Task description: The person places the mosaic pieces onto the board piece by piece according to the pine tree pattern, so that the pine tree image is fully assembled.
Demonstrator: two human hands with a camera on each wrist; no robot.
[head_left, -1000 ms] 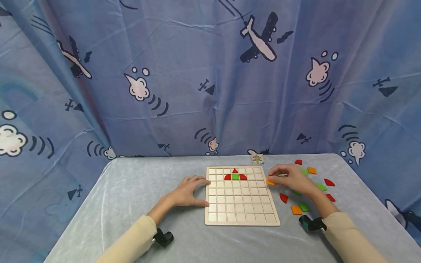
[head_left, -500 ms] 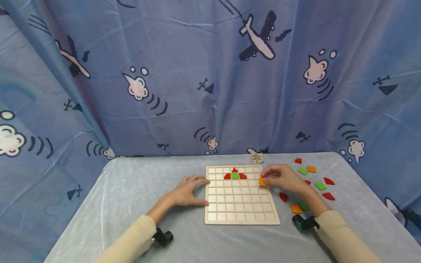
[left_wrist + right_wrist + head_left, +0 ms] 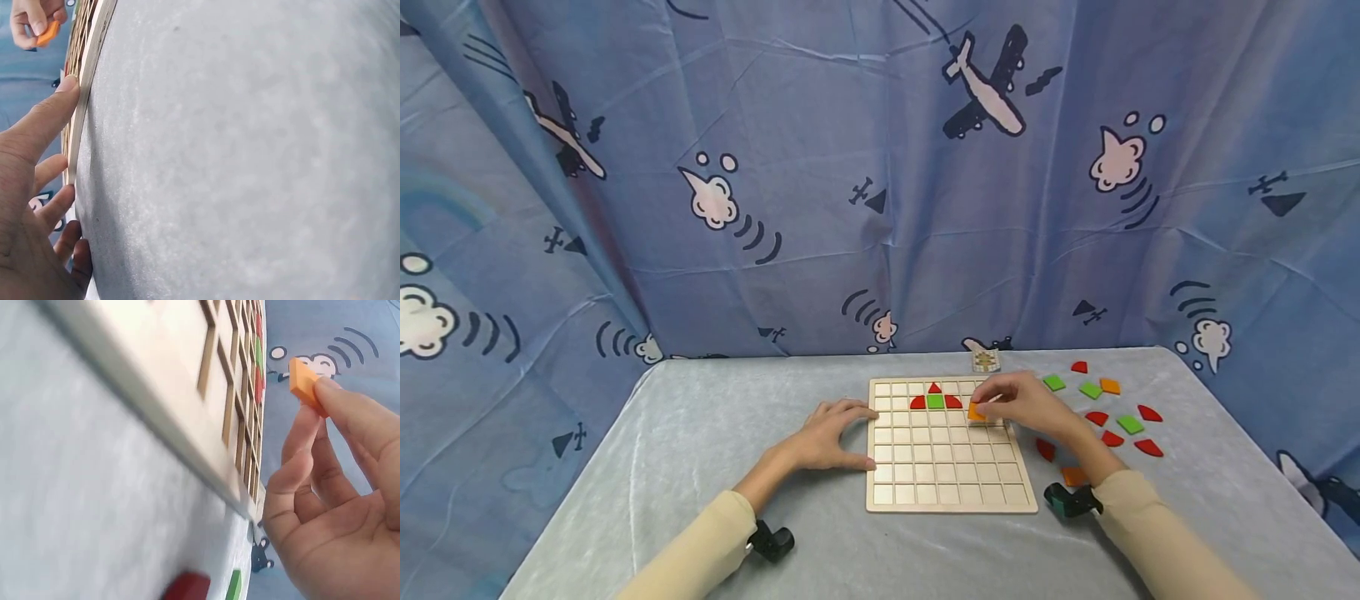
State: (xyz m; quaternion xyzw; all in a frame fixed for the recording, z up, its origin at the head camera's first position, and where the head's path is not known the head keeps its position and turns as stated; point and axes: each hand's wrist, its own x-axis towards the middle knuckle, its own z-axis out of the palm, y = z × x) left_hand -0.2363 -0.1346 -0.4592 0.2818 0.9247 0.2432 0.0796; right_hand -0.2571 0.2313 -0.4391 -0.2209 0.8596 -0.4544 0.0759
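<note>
1. Head view: right hand (image 3: 1021, 398) pinches an orange tile (image 3: 974, 412) at one end, above the board (image 3: 942, 458)'s right half; likely leaves the other end free.
2. Left hand (image 3: 829, 437), fingers spread, grasping nothing, touches the board's left edge, probably to steady it.
3. Loose tiles (image 3: 1130, 425) lie right of the board, seemingly for easy reach.

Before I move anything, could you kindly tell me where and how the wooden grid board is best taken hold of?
I'd hold the wooden grid board by its left and right rims, a hand coming from each side, as it lies flat and broad; the left hand touches the left rim. The right hand should probably first set down its orange square tile.
</note>
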